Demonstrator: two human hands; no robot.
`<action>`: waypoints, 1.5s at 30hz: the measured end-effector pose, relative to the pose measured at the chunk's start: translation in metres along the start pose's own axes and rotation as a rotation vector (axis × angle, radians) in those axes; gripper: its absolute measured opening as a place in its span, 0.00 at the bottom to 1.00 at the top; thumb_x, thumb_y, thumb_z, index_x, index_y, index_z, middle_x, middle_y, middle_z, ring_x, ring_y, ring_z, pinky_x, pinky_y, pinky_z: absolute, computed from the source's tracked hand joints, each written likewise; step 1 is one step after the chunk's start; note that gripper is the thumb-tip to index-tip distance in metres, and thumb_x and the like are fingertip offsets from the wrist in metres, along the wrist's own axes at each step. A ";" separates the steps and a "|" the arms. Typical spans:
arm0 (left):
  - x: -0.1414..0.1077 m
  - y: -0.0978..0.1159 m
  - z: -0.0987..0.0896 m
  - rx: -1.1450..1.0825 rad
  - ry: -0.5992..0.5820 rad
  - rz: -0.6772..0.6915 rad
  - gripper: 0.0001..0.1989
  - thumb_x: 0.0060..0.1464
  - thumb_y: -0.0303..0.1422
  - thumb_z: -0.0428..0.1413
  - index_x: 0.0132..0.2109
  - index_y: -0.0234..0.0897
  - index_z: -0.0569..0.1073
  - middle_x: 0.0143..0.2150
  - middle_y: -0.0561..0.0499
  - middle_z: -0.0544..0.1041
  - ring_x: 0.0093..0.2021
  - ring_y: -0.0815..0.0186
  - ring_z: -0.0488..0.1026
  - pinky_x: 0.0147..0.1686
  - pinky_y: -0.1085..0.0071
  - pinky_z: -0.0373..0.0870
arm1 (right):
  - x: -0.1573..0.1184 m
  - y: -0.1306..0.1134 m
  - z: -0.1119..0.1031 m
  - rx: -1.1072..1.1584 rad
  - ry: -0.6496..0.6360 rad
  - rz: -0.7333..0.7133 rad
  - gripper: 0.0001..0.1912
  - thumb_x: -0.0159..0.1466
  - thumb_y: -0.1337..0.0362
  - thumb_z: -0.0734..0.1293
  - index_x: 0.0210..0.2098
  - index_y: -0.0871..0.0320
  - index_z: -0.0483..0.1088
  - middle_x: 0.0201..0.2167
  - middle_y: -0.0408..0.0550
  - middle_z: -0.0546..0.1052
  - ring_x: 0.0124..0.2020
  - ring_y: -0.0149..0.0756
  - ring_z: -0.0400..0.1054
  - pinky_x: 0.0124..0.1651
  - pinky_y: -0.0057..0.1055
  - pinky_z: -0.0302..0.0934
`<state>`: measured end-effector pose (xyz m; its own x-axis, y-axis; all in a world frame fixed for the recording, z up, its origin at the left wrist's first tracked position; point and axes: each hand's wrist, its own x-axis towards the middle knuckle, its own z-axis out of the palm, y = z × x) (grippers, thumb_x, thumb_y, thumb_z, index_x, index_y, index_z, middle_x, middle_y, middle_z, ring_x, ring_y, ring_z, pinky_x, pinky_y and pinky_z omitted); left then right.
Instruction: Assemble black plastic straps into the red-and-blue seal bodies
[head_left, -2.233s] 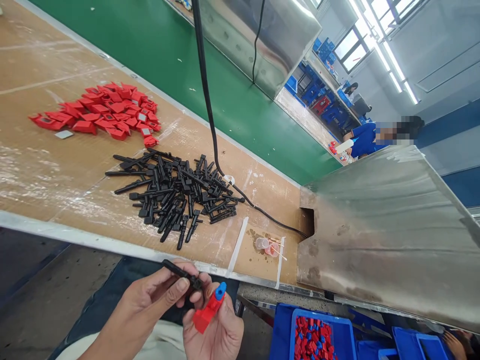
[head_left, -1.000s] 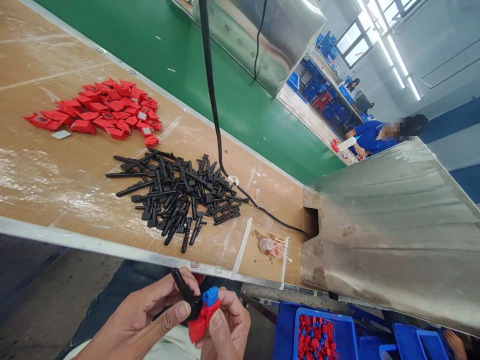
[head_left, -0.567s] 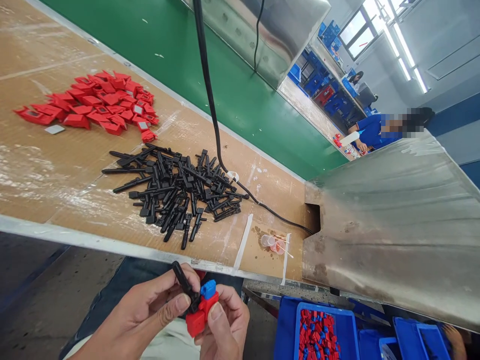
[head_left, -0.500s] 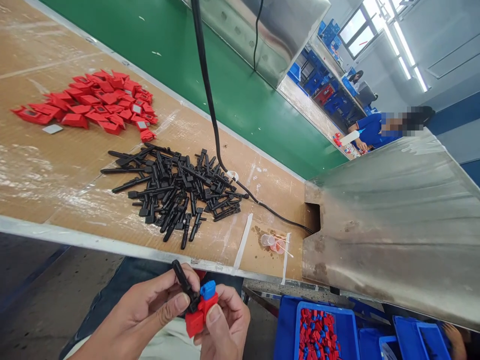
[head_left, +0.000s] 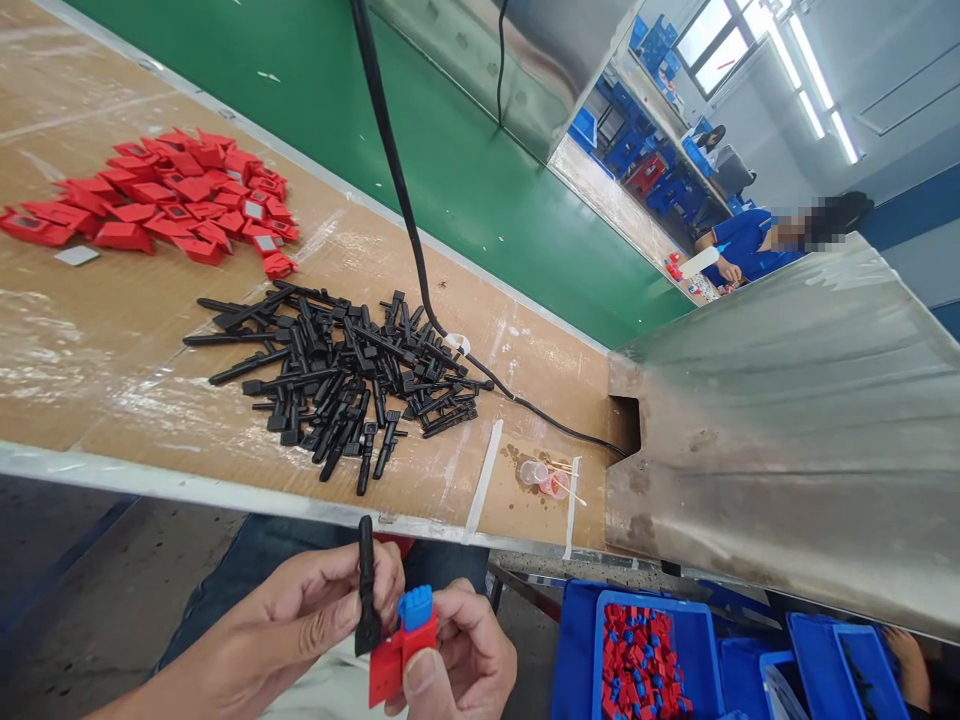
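My left hand (head_left: 315,612) pinches a black plastic rod-like part (head_left: 366,575) between thumb and fingers, its long end pointing up and its broader end down. In my right hand (head_left: 472,650) is a red plastic toy arm (head_left: 391,668), topped by a blue fist-shaped piece (head_left: 415,606). The broad end of the black part is close beside the red arm; whether they touch I cannot tell. Both hands are over my lap at the table's front edge. Beyond them lies a pile of similar black parts (head_left: 337,365).
Red angular parts (head_left: 180,195) form a heap at the far left. A black cable (head_left: 397,190) hangs down and runs across the cardboard-covered table. Small cups (head_left: 553,485) with cotton swabs stand by a metal panel (head_left: 780,430). Below right, a blue bin (head_left: 697,640) holds red-and-blue pieces. A co-worker (head_left: 750,245) sits beyond.
The black part has turned more upright and come slightly away from the red arm. My right hand has shifted a little to the right and down. The view has moved slightly.
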<state>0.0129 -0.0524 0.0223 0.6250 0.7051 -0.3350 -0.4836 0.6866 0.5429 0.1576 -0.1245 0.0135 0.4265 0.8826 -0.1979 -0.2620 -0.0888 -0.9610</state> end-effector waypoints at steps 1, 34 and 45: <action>0.000 0.000 0.001 0.001 0.007 0.011 0.23 0.51 0.58 0.72 0.33 0.42 0.82 0.31 0.53 0.71 0.33 0.61 0.67 0.34 0.68 0.72 | 0.000 0.005 0.000 0.021 0.006 -0.053 0.23 0.58 0.41 0.82 0.37 0.55 0.85 0.25 0.41 0.72 0.15 0.24 0.52 0.14 0.25 0.59; -0.004 0.001 -0.007 0.094 -0.099 0.055 0.16 0.63 0.52 0.67 0.39 0.46 0.85 0.37 0.54 0.75 0.36 0.62 0.70 0.40 0.68 0.70 | -0.003 0.026 -0.007 0.088 -0.013 -0.190 0.18 0.63 0.47 0.80 0.42 0.54 0.87 0.26 0.40 0.70 0.14 0.21 0.47 0.13 0.21 0.46; -0.001 0.014 0.013 -0.128 0.155 -0.214 0.26 0.40 0.53 0.80 0.32 0.36 0.84 0.28 0.53 0.73 0.32 0.66 0.65 0.32 0.74 0.66 | 0.002 0.004 -0.012 0.013 -0.087 -0.153 0.17 0.64 0.46 0.80 0.46 0.49 0.87 0.30 0.42 0.74 0.16 0.24 0.59 0.17 0.23 0.58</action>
<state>0.0136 -0.0460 0.0402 0.6247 0.5536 -0.5507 -0.4305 0.8325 0.3486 0.1681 -0.1288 0.0065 0.3860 0.9220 -0.0311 -0.2112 0.0555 -0.9759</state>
